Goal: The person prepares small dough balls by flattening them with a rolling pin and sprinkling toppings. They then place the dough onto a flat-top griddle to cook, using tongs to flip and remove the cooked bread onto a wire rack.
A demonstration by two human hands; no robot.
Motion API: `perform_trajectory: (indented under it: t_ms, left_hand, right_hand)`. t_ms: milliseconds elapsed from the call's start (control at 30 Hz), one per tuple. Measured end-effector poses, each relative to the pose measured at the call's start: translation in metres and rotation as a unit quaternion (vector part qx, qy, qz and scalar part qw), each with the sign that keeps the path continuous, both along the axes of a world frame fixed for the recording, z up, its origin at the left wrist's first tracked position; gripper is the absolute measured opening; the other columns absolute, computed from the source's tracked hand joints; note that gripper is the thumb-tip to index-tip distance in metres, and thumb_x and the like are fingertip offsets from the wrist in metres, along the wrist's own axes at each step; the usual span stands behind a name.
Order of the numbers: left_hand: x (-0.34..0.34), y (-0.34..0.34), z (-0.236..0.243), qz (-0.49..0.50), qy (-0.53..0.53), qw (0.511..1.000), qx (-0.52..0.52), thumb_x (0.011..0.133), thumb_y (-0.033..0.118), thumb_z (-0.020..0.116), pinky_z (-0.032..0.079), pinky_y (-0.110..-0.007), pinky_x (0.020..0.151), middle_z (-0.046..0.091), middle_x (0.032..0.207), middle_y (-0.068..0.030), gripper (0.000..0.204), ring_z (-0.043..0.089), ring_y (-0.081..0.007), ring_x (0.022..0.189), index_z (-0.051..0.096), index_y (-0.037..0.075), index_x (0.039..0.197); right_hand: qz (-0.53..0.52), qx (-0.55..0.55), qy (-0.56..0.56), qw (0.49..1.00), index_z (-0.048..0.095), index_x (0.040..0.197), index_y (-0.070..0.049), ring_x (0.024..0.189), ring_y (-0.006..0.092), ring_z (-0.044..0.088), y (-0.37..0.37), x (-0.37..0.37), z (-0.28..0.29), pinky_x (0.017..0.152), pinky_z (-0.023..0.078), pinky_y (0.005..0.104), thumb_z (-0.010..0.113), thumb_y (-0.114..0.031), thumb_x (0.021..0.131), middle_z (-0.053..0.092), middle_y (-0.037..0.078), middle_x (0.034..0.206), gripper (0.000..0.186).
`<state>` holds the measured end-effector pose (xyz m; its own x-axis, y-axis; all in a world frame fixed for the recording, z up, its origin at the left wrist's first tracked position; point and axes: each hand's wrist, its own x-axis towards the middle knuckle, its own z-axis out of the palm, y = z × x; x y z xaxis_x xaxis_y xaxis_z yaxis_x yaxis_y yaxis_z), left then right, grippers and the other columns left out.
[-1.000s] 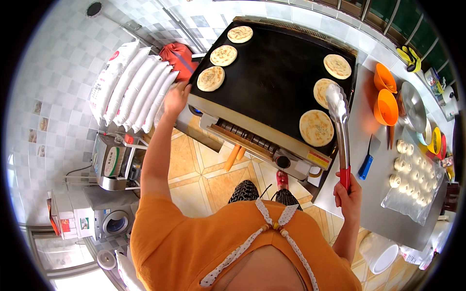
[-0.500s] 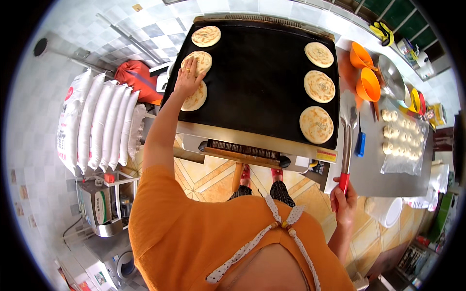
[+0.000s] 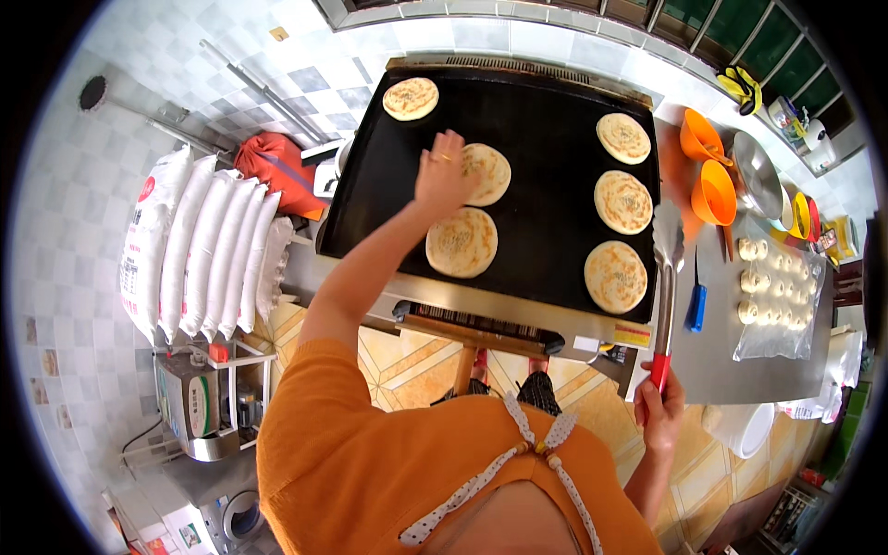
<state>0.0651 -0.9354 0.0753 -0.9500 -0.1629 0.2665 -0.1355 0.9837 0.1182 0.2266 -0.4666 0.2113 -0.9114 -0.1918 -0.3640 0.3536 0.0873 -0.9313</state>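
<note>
My left hand (image 3: 442,174), fingers stretched out, rests at the left edge of a browned round flatbread (image 3: 488,174), partly covering it. Just nearer to me on the black griddle (image 3: 546,139) lies a second flatbread (image 3: 462,243). Another flatbread (image 3: 410,99) is at the far left corner, and a column of three, with this one (image 3: 622,203) in its middle, runs down the right side. At the griddle's right, my right hand (image 3: 659,404) is closed round the red handle of metal tongs (image 3: 666,305), whose head points away from me.
On the steel counter (image 3: 684,370) at right lie a blue-handled tool (image 3: 696,310), a bag-covered batch of small dough pieces (image 3: 777,287), orange bowls (image 3: 713,192) and a metal bowl (image 3: 755,174). White sacks (image 3: 190,245) stand at left, beside a red bag (image 3: 277,173).
My left hand has moved right, and the two nearer left flatbreads now lie farther in toward the griddle's middle. My right hand keeps its hold on the tongs. The view has shifted slightly.
</note>
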Motion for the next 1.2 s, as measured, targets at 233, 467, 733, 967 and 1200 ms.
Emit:
perform_trajectory:
  t_ms: [233, 467, 733, 967, 1200]
  left_hand:
    - [-0.096, -0.147, -0.003, 0.228, -0.028, 0.972, 0.057, 0.089, 0.066, 0.032, 0.02, -0.05, 0.111, 0.024, 0.151, -0.017, 0.088, 0.018, -0.0289, 0.142, 0.025, -0.001, 0.144]
    - [-0.119, -0.052, 0.002, 0.17, -0.124, 0.977, 0.02, 0.089, 0.066, 0.029, 0.016, -0.056, 0.111, 0.021, 0.153, -0.0142, 0.086, 0.019, -0.0268, 0.142, 0.022, 0.002, 0.146]
    - [-0.113, 0.023, 0.015, 0.092, -0.149, 0.984, 0.035, 0.089, 0.067, 0.027, 0.008, -0.058, 0.112, 0.018, 0.154, -0.0121, 0.087, 0.015, -0.0257, 0.143, 0.019, 0.004, 0.148]
    - [-0.148, 0.125, 0.027, -0.062, -0.093, 0.993, 0.033, 0.091, 0.064, 0.031, 0.012, -0.052, 0.113, 0.018, 0.154, -0.0148, 0.084, 0.014, -0.0271, 0.143, 0.022, 0.002, 0.146]
    - [-0.194, 0.255, 0.018, -0.192, -0.089, 0.97, 0.12, 0.09, 0.062, 0.039, 0.015, -0.048, 0.113, 0.017, 0.152, -0.0217, 0.087, 0.02, -0.037, 0.14, 0.022, -0.004, 0.144]
  right_hand:
    - [-0.02, 0.011, -0.034, 0.999, 0.051, 0.114, 0.003, 0.037, 0.005, 0.033, 0.018, -0.004, -0.01, 0.034, 0.025, 0.019, 0.053, -0.01, 0.092, 0.051, 0.003, 0.061, 0.026]
    - [0.0, 0.024, -0.063, 0.998, 0.052, 0.113, 0.003, 0.036, 0.0047, 0.032, 0.02, -0.018, -0.021, 0.034, 0.024, 0.0199, 0.051, -0.007, 0.09, 0.05, 0.003, 0.06, 0.025]
    - [0.03, 0.002, -0.076, 0.997, 0.052, 0.115, 0.003, 0.038, 0.0046, 0.038, 0.035, -0.03, -0.012, 0.036, 0.027, 0.0195, 0.052, -0.002, 0.089, 0.053, 0.002, 0.063, 0.026]
    - [-0.003, -0.008, -0.064, 0.998, 0.052, 0.113, 0.002, 0.038, 0.005, 0.035, 0.062, -0.034, -0.021, 0.036, 0.026, 0.0192, 0.05, -0.006, 0.091, 0.052, 0.003, 0.063, 0.024]
    - [-0.044, -0.025, -0.058, 0.997, 0.052, 0.115, 0.002, 0.038, 0.005, 0.035, 0.101, -0.027, -0.031, 0.035, 0.025, 0.019, 0.052, -0.008, 0.091, 0.052, 0.003, 0.065, 0.026]
